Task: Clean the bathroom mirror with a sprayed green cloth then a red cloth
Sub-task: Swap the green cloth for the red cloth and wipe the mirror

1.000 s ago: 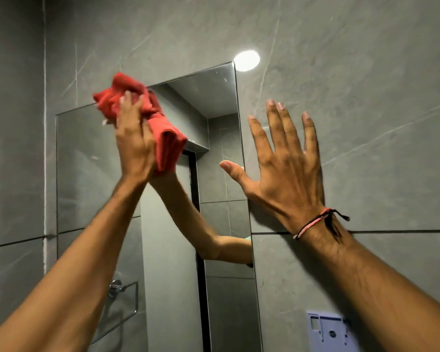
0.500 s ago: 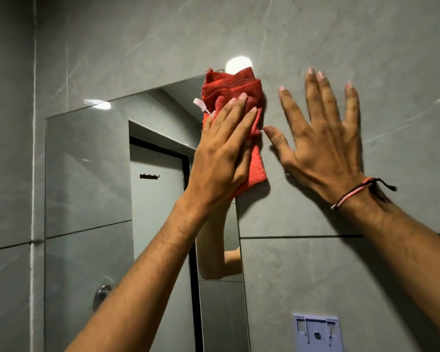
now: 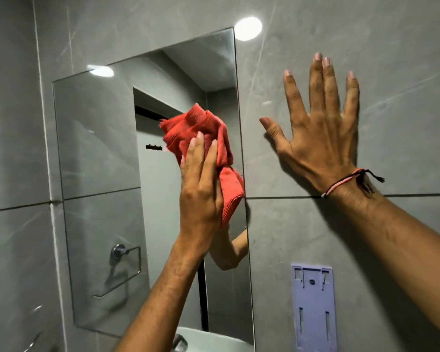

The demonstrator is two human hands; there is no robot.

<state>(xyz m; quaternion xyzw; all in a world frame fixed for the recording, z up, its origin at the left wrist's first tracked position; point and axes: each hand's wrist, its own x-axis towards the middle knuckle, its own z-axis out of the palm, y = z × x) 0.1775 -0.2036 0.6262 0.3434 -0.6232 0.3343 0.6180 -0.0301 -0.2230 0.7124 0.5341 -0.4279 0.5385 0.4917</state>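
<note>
We press one red cloth (image 3: 203, 138) flat against the mirror (image 3: 97, 153) near its right edge with our left hand (image 3: 201, 191), fingers nearly straight, the bunched cloth under and above the fingertips. Our right hand (image 3: 320, 138) lies spread wide, holding nothing, flat on the grey wall tile (image 3: 404, 72) beside the mirror.

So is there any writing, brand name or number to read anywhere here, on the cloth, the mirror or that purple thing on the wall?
None can be read.
red cloth: no label or print shows.
mirror: bare glass, no marking.
purple wall bracket: plain plastic, no text.
</note>
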